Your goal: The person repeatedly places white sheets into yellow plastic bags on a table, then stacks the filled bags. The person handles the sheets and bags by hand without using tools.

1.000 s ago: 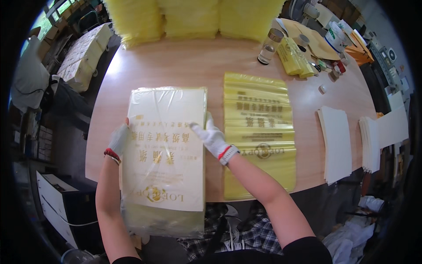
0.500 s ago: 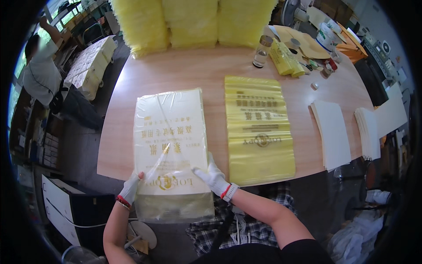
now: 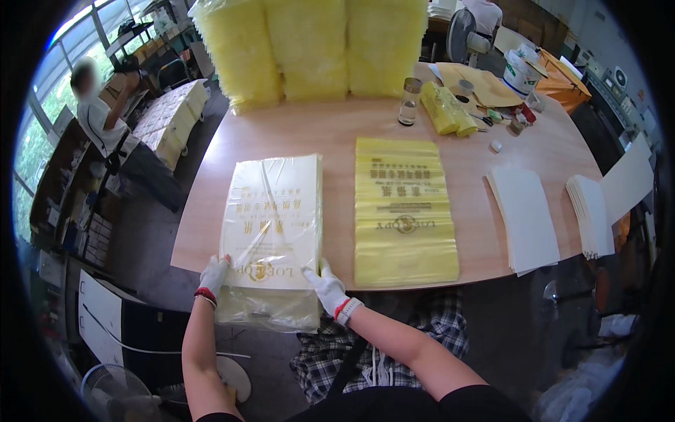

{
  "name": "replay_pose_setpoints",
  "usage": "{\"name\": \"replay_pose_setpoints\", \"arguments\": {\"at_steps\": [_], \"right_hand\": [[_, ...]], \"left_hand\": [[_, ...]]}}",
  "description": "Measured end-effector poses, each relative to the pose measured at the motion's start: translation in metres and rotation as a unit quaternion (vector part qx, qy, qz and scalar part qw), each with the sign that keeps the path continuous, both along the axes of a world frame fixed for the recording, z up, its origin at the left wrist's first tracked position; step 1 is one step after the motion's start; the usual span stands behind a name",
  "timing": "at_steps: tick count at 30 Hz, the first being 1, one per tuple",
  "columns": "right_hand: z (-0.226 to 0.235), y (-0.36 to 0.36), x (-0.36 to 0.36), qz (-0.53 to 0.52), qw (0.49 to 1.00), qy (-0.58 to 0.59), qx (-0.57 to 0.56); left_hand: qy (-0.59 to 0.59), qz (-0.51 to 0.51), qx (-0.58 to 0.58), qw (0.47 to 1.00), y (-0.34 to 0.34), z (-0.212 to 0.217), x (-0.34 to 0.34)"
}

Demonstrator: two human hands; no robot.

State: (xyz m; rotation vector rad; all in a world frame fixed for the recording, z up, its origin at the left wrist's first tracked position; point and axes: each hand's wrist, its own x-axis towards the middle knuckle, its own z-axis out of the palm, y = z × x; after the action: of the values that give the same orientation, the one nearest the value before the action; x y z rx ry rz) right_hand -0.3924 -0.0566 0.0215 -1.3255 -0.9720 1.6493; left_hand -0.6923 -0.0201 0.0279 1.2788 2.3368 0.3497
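Left hand [image 3: 213, 276] and right hand [image 3: 325, 284], both white-gloved, pinch the near end of a clear-wrapped pale yellow bag bundle [image 3: 274, 225] overhanging the wooden surface [image 3: 316, 130], lower left of frame.

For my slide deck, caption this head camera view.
Gloved left hand and right hand grip a clear-wrapped pack of pale yellow bags at the wooden table edge.

packing workshop: stacked yellow bags [image 3: 309, 46] behind wooden table [image 3: 295, 130], paper stacks [image 3: 524, 218], boxed goods [image 3: 169, 123].

White knit gloves with red-banded cuffs on left hand [image 3: 213, 276] and right hand [image 3: 325, 284] (forearms bare)
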Motion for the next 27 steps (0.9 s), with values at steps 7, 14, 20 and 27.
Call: {"name": "replay_pose_setpoints", "arguments": {"at_steps": [7, 14, 20, 27], "right_hand": [[-0.064, -0.086, 0.103, 0.008, 0.982, 0.176, -0.071], [-0.077, -0.153, 0.237, -0.138, 0.969, 0.124, -0.162], [-0.061, -0.162, 0.246, -0.168, 0.971, 0.108, -0.133], [-0.066, -0.164, 0.234, -0.112, 0.979, 0.109, -0.134]], "left_hand": [[0.21, -0.486, 0.171, 0.831, -0.097, -0.007, 0.127], [-0.055, -0.541, 0.363, 0.757, -0.128, 0.006, 0.276], [-0.013, -0.443, 0.332, 0.833, -0.018, -0.03, 0.388], [-0.006, -0.546, 0.194, 0.815, 0.015, -0.066, 0.389]]}}
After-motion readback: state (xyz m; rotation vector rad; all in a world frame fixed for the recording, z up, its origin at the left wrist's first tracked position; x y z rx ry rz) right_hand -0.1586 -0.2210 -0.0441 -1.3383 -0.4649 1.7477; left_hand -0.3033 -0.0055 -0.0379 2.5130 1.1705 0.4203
